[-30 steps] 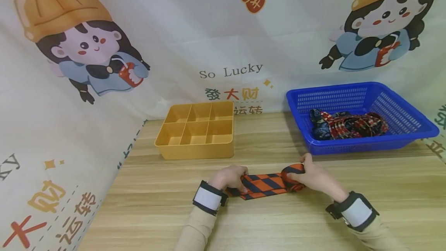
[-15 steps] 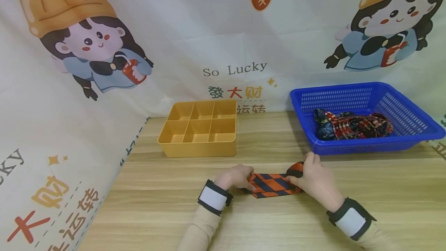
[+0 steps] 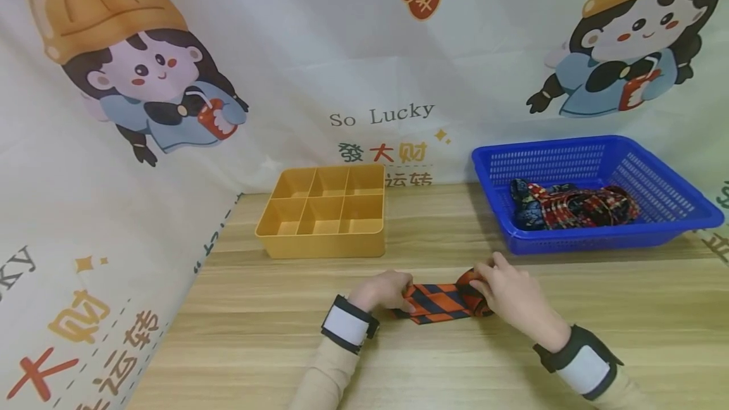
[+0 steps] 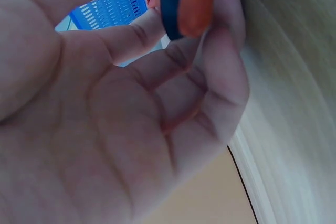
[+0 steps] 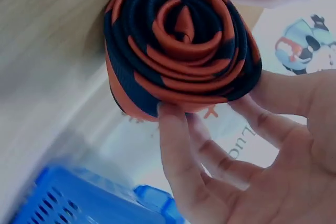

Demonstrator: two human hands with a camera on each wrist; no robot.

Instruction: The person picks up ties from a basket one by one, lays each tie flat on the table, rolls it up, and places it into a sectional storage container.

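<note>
A woven necktie [image 3: 441,302], checked in orange and dark blue, lies flat on the pale wood-grain surface [image 3: 433,366] between the two hands, one end wound into a tight coil. The right wrist view shows that coil from its end: smooth fabric layers spiral around a small folded core, like a rosette. The right hand [image 3: 509,296] has its grip closed around this roll, with the fingertips [image 5: 173,124] pressing on the outer layer and the thumb on the opposite side. The left hand [image 3: 383,290] pinches the flat, unrolled end of the necktie, its fingers [image 4: 210,66] curled over the cloth's folded edge against the surface. The flat stretch of cloth runs straight from the left grip to the roll in the right grip. Beyond the left hand, well apart, stands a yellow plastic tray [image 3: 321,242] with smooth walls and six square compartments. Beyond the right hand sits a blue plastic basket [image 3: 598,236] with perforated mesh sides, holding a bundle of red and dark patterned cloth [image 3: 569,206]. A soft printed sheet [image 3: 285,49] with cartoon figures hangs behind.
</note>
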